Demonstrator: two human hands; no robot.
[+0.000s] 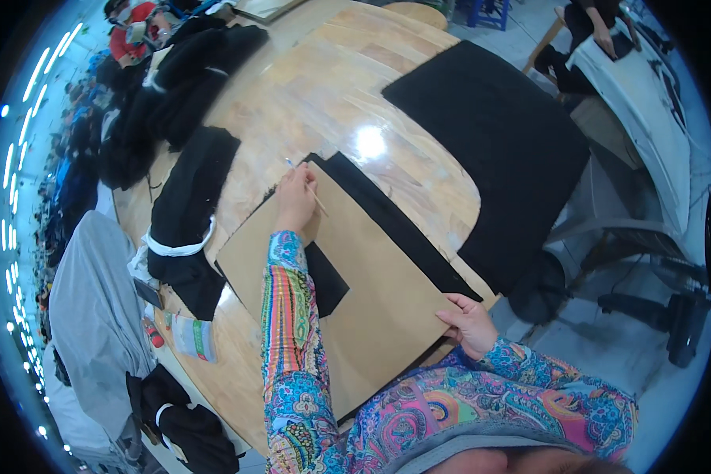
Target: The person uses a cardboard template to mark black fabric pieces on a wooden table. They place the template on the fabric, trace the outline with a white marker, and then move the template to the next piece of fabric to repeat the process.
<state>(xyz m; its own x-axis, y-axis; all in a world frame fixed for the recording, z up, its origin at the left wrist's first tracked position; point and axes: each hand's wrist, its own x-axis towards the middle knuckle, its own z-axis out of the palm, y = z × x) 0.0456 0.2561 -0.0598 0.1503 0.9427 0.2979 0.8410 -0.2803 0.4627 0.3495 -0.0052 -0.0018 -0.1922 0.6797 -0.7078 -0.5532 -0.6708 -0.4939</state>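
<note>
Along the right edge of the brown card (387,276), the black cloth (395,222) shows lengthwise from near your left hand (296,193), pinching a thin stick (321,203) at the far corner, to your right hand (468,322), gripping the right corner.

The right hand's (472,325) fingers disappear beneath the card (395,284), which also covers most of the black cloth (397,225) below it. The left sleeve (294,316) hides part of the black patch (329,286); whether that is an opening or a separate piece cannot be told. Part of the stick (321,203) is lost behind the left hand (295,196). Print on the packet (193,338) is too small to tell. The grey drape (99,300) conceals whatever stands under it. The upper edge cuts off the person at right (603,39); the far-left background is blurred.
</note>
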